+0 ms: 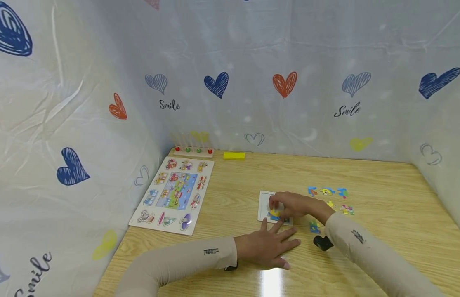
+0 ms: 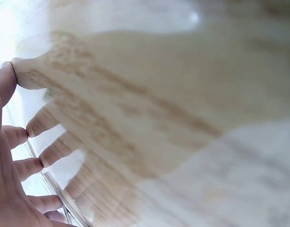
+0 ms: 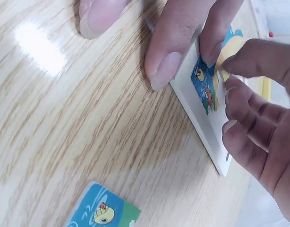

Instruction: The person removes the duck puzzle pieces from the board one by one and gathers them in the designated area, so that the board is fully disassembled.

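Observation:
A small white puzzle tray [image 1: 264, 202] lies on the table, with blue and yellow jigsaw pieces in its near part. My right hand [image 1: 293, 204] reaches over it from the right with curled fingers. In the right wrist view, its thumb and fingertips pinch at a yellow-and-blue puzzle piece [image 3: 231, 51], partly hidden by the fingers. Beside that lies a blue piece with fish [image 3: 200, 82] inside the tray. My left hand [image 1: 265, 249] is spread on the table, palm down, its fingertips along the tray's near edge; one fingertip reaches onto the pieces.
Several loose jigsaw pieces [image 1: 328, 191] lie right of the tray, one near piece [image 1: 314, 227] close to the right sleeve. A large picture board [image 1: 198, 210] lies at left. Behind it stand a wooden bead rack [image 1: 194, 154] and a yellow block [image 1: 234, 156], near the back curtain.

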A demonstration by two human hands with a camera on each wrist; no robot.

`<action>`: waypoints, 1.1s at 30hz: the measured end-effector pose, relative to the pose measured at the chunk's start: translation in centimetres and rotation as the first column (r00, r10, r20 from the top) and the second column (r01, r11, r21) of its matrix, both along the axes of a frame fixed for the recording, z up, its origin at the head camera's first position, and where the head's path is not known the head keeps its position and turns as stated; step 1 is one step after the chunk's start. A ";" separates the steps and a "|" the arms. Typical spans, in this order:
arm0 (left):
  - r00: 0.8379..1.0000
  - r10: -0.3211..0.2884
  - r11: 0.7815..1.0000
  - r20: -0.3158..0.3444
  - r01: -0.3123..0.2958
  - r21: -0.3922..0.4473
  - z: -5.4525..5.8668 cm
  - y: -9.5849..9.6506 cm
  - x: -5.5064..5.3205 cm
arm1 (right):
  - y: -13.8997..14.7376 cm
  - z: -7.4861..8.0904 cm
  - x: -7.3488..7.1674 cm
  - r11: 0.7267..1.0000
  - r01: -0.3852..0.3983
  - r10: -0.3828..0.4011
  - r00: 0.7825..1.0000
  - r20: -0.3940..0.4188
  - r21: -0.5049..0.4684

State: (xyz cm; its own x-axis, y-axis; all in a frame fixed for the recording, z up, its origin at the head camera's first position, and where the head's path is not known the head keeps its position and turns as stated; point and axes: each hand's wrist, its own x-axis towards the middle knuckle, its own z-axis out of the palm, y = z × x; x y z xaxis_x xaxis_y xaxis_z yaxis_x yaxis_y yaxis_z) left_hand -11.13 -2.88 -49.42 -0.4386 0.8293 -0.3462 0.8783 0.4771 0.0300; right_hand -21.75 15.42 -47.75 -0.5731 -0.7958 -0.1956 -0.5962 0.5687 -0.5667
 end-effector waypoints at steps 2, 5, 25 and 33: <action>1.000 -0.001 1.000 -0.005 0.001 -0.001 -0.1 0.0 0.0 | 0.0 0.0 0.0 1.000 -0.004 0.005 1.000 0.024 -0.028; 1.000 0.000 1.000 -0.005 0.000 -0.002 -0.2 0.0 -0.1 | -0.1 0.0 -0.1 0.998 -0.011 0.015 0.998 0.056 -0.057; 1.000 0.007 1.000 0.003 -0.007 -0.019 0.1 0.1 -0.1 | 0.8 1.1 -0.7 0.994 0.001 0.006 0.998 0.069 -0.113; 1.000 0.011 1.000 0.016 -0.011 -0.011 0.0 0.2 -0.1 | 3.0 2.7 -0.2 0.973 0.101 -0.077 0.989 0.125 -0.206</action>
